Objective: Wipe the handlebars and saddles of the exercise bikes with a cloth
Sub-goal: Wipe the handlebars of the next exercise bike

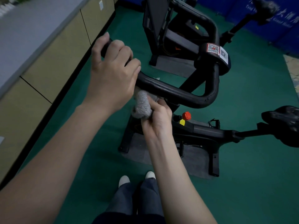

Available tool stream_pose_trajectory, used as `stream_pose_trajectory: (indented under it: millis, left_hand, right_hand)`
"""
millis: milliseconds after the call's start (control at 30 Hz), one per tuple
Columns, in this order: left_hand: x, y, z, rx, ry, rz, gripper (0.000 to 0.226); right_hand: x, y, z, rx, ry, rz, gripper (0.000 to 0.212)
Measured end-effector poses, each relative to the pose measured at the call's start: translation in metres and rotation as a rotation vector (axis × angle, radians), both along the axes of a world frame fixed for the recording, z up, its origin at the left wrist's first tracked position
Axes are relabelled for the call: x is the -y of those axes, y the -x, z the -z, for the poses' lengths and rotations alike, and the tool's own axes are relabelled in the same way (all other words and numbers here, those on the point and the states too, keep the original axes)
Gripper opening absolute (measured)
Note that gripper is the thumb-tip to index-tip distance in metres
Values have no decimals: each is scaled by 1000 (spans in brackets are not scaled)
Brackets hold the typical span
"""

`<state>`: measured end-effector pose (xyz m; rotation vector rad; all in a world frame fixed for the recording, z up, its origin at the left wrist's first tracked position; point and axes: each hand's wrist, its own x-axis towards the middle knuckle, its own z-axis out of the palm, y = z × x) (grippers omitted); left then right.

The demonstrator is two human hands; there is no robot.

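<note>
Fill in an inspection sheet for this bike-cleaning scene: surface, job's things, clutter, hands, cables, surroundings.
Surface: green floor; grey mat under the near bike.
Job's things: grey cloth bunched just under the black handlebar; saddle at right, untouched.
Clutter: nothing seen.
Hands: left hand grips the handlebar; right hand grips the cloth.
Cables: nothing seen.
Surroundings: second bike behind; cabinets at left; blue panels at the back.

Left hand (111,75), right hand (157,120), both forearms (56,151) bare. Dark blue-grey fabric trousers (145,196) at 6 o'clock; white rounded-toe shoes (124,180) just above, side by side.
</note>
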<state>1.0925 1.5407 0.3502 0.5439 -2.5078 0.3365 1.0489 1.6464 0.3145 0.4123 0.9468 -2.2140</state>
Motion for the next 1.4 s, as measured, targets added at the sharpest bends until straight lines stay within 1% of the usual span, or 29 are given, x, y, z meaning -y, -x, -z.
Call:
stream_pose_trajectory:
  millis: [100, 167, 300, 333, 400, 433, 533, 600, 667, 767, 867, 967, 1100, 1133, 1167, 1267, 1333, 1400]
  left_hand:
    - [0, 0, -1, 11, 2, 8, 41]
    - [-1, 0, -1, 14, -2, -1, 41]
    - [-11, 6, -1, -15, -22, -18, 39]
    - [-16, 10, 0, -22, -20, 13, 38]
    - [-28, 19, 3, -17, -34, 110, 36]
    - [-33, 23, 5, -5, -52, 150, 36]
    - [-42, 29, 14, 30, -110, 206, 38]
    - [-43, 29, 20, 56, -121, 201, 41]
    - [-42, 30, 23, 68, -116, 191, 42]
    - [-41, 32, 24, 36, -106, 187, 39]
    - [-39, 31, 25, 19, -102, 196, 39]
    - [-39, 31, 26, 20, -104, 190, 38]
    - [-40, 32, 27, 6, -97, 177, 36]
    - [-39, 32, 27, 6, -99, 176, 36]
    - [-40, 32, 27, 9, -103, 175, 37]
    - [-40, 32, 27, 14, -118, 171, 37]
    - [-40, 33, 27, 11, -119, 172, 36]
    - [-40, 33, 27, 5, -119, 172, 36]
  right_hand:
    - [-25, 11, 6, 36, 31, 36, 23]
    - [-36, 16, 6, 24, 19, 37, 23]
    - [-17, 14, 6, -28, -9, -30, 22]
    - [-12, 13, 6, -30, -12, -54, 22]
    - [-15, 17, 9, -27, -9, -80, 28]
    - [-21, 21, 11, -23, -3, -77, 27]
    - [-42, 32, 15, 3, 19, 11, 28]
    - [-45, 31, 14, -15, 30, 30, 29]
    - [-41, 25, 14, -47, 42, -22, 26]
    - [-39, 24, 11, -37, 16, -105, 22]
    - [-54, 39, 12, -8, -36, -23, 27]
    - [-60, 40, 13, -4, -36, 62, 30]
    - [-54, 28, 9, -38, -68, -60, 27]
    - [-57, 30, 8, -39, -95, -31, 30]
    - [-63, 33, 8, -35, -129, 42, 33]
    - [-78, 40, 8, -94, -256, 375, 24]
    - [-81, 41, 12, -219, -453, 546, 27]
    - [-77, 40, 13, -396, -690, 648, 29]
